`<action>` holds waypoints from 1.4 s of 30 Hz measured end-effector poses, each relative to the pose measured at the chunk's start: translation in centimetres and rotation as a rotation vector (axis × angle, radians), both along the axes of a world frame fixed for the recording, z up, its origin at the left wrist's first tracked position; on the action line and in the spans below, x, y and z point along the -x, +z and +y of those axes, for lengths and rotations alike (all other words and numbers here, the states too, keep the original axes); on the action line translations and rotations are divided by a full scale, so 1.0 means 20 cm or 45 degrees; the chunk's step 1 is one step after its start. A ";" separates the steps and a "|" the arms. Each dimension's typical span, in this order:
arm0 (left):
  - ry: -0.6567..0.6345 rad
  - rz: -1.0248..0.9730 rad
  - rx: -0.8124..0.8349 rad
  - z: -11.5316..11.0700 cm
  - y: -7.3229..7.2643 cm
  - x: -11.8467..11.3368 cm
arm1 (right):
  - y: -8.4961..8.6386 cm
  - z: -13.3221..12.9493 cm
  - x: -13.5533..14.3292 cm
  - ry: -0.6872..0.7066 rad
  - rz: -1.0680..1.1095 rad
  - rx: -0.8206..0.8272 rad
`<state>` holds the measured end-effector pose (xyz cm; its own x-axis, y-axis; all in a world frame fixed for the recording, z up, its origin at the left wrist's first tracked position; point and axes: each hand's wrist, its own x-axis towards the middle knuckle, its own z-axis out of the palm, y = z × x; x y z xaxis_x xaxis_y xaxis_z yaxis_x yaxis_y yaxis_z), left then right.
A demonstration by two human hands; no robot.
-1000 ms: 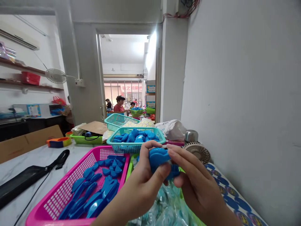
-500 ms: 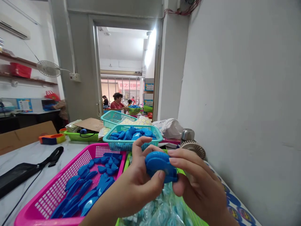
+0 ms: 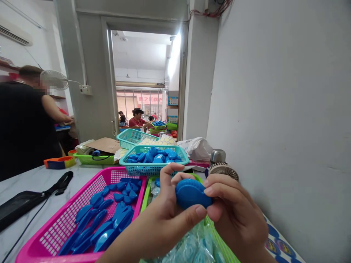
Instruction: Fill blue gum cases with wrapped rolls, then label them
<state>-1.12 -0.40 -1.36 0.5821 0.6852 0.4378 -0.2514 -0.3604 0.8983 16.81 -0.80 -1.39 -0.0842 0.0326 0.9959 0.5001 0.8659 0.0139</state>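
Between my two hands is a rounded blue plastic piece [image 3: 190, 193] with a ridged upper edge. My left hand [image 3: 170, 215] grips its left side, thumb along the bottom and fingers behind. The fingertips and thumb of my right hand [image 3: 236, 208] pinch its right end. Below them is a green basket [image 3: 219, 233] of clear-wrapped pale teal items [image 3: 189, 246]. To the left, a pink basket [image 3: 90, 190] holds loose blue plastic parts [image 3: 102, 233] of several shapes. Beyond my hands, a teal basket [image 3: 153, 168] is filled with rounded blue pieces [image 3: 156, 155].
A black strapped case [image 3: 24, 204] and orange tape dispenser [image 3: 59, 162] lie on the left of the marbled table [image 3: 35, 179]. A small fan [image 3: 223, 171], metal lid [image 3: 218, 156] and sticker sheets [image 3: 279, 244] line the right wall. A person in black [image 3: 24, 124] stands at left; others sit beyond the doorway.
The blue piece has turned so its broad rounded face shows, and both hands moved slightly right. A person in black has come into view at the left.
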 end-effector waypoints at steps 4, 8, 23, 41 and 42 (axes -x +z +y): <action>-0.075 -0.295 0.077 0.02 -0.01 -0.05 | -0.03 0.02 -0.01 -0.009 0.080 0.017; -0.098 -0.496 0.213 0.02 0.00 -0.09 | -0.06 0.03 -0.02 0.050 0.134 0.035; 0.731 0.108 -0.591 0.03 -0.02 -0.08 | -0.04 0.04 0.00 -0.062 0.152 0.138; 0.532 0.655 -0.213 0.00 0.03 -0.02 | 0.04 0.08 -0.20 0.143 -0.249 0.876; 0.587 0.880 -0.300 0.01 0.02 0.00 | 0.05 0.08 -0.21 0.076 -0.383 0.971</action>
<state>-1.15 -0.28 -0.90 0.4567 0.8543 0.2483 0.5408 -0.4882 0.6850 21.10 0.85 -0.46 -0.3672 0.6784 0.6363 0.5219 0.7166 -0.4628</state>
